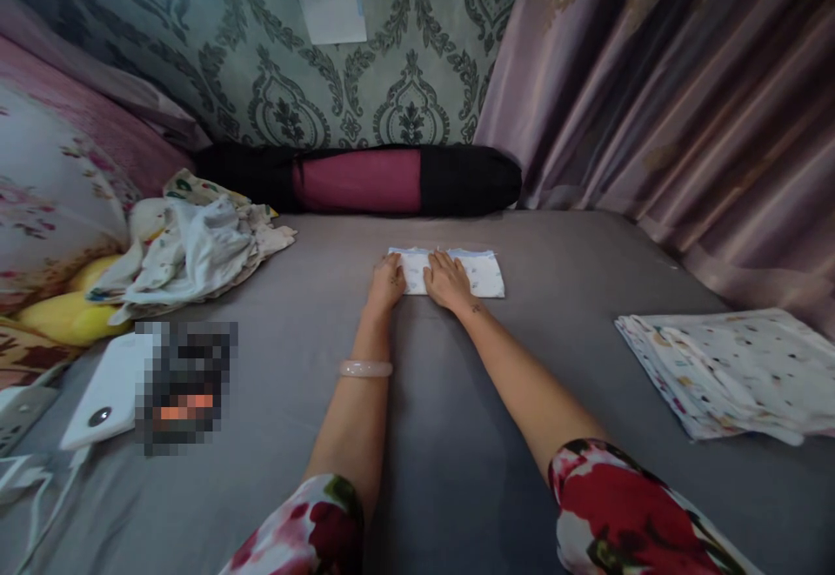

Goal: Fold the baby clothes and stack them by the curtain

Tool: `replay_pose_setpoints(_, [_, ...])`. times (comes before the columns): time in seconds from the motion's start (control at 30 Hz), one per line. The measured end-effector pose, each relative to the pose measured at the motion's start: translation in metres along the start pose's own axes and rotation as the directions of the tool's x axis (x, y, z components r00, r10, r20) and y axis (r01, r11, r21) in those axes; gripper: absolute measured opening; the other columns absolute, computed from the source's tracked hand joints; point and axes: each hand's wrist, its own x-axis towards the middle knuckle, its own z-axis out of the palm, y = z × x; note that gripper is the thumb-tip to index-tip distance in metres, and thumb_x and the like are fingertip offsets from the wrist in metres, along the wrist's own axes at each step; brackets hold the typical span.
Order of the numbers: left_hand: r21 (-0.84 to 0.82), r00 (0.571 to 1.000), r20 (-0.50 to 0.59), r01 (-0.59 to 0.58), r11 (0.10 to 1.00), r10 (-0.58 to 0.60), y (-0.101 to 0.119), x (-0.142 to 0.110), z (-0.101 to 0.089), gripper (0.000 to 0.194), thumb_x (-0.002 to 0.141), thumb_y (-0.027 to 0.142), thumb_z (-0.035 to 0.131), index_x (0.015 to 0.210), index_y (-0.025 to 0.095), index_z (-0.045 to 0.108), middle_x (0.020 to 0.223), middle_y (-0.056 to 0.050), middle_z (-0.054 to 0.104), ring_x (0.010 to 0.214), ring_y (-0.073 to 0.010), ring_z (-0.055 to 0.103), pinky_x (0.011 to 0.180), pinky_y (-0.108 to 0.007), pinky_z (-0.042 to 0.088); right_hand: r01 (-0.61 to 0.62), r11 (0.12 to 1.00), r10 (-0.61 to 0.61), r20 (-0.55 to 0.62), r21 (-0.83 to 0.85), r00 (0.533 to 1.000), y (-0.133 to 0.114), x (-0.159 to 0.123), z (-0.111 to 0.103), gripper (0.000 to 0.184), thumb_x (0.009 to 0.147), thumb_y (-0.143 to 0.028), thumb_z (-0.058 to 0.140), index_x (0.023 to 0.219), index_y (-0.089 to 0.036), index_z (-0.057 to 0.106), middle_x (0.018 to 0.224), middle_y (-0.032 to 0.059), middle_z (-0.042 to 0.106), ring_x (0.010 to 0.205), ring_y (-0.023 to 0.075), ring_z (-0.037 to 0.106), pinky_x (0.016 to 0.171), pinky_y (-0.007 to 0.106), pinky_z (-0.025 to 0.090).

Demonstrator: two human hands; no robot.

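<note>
I am pressing on a small folded white cloth (416, 275), which is lying flat on the grey bed (287, 436) straight in front of me. My right hand (447, 281) is resting open on its middle, palm down, fingers a little spread and gripping nothing. My left hand (388, 279) is touching the cloth's left end, fingers reaching forward; I cannot tell whether they are pinching the edge. A pale bangle (366, 369) is circling my left forearm.

Beyond the cloth, a long black and maroon roll (358, 182) is lying against the patterned wall (261, 44); it may be a bag or a bolster, and its covering is hiding whatever is inside. To my right, a flat stack of printed cloths (737, 366) is sitting near the curtain (619, 79). To my left, a loose heap of clothes (209, 244) is lying beside a yellow soft thing (71, 316). Nearer me, a white device (110, 392) is lying with a cable (65, 497) plugged in, just beside a blurred-out patch.
</note>
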Motion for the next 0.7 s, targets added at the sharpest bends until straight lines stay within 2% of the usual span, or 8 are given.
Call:
replay_pose_setpoints(0.17, [-0.100, 0.998, -0.008, 0.066, 0.993, -0.067, -0.002, 0.002, 0.000, 0.043, 0.090, 0.012, 0.040, 0.130, 0.014, 0.055, 0.132, -0.012, 0.061, 0.125, -0.0212, 0.054, 0.108, -0.035, 0.042, 0.006, 1.000, -0.006, 0.007, -0.017, 1.000, 0.002, 0.001, 0.000, 0.052, 0.099, -0.031, 0.029, 0.143, -0.008, 0.042, 0.152, 0.0148, 0.039, 0.142, 0.0250, 0.030, 0.116, 0.043, 0.017])
replay_pose_setpoints(0.33, [-0.169, 0.994, -0.012, 0.103, 0.980, -0.106, -0.001, 0.003, -0.005, 0.045, 0.091, 0.013, 0.037, 0.132, 0.012, 0.055, 0.132, -0.014, 0.061, 0.124, -0.0218, 0.055, 0.107, -0.034, 0.042, 0.004, 1.000, -0.003, 0.068, -0.014, 0.998, -0.003, 0.005, -0.008, 0.054, 0.099, -0.032, 0.028, 0.144, -0.004, 0.040, 0.153, 0.0173, 0.036, 0.142, 0.0275, 0.029, 0.116, 0.045, 0.019])
replay_pose_setpoints(0.43, [-0.225, 0.992, -0.010, 0.121, 0.967, -0.127, -0.002, 0.004, -0.008, 0.046, 0.091, 0.012, 0.035, 0.133, 0.012, 0.055, 0.133, -0.014, 0.060, 0.125, -0.0215, 0.055, 0.107, -0.035, 0.042, 0.043, 0.999, -0.042, 0.036, -0.015, 0.998, -0.012, 0.009, -0.010, 0.055, 0.099, -0.032, 0.027, 0.145, -0.004, 0.039, 0.153, 0.0172, 0.035, 0.143, 0.0274, 0.027, 0.117, 0.045, 0.016])
replay_pose_setpoints(0.53, [-0.290, 0.987, -0.023, 0.148, 0.945, -0.162, -0.006, 0.004, -0.011, 0.047, 0.090, 0.011, 0.035, 0.132, 0.015, 0.056, 0.131, -0.012, 0.062, 0.123, -0.0216, 0.056, 0.106, -0.036, 0.043, 0.075, 0.997, -0.075, 0.010, -0.012, 0.997, -0.020, 0.012, -0.004, 0.055, 0.099, -0.033, 0.028, 0.146, -0.005, 0.039, 0.153, 0.0160, 0.036, 0.143, 0.0262, 0.028, 0.117, 0.043, 0.017])
replay_pose_setpoints(0.7, [-0.369, 0.981, -0.038, 0.164, 0.915, -0.191, -0.011, 0.003, -0.015, 0.047, 0.087, 0.007, 0.037, 0.128, 0.011, 0.059, 0.126, -0.013, 0.065, 0.119, -0.0213, 0.059, 0.104, -0.033, 0.044, 0.055, 0.998, -0.056, -0.011, -0.042, 0.998, -0.023, 0.012, 0.012, 0.053, 0.100, -0.032, 0.030, 0.144, -0.004, 0.042, 0.152, 0.0154, 0.039, 0.142, 0.0255, 0.031, 0.116, 0.041, 0.017])
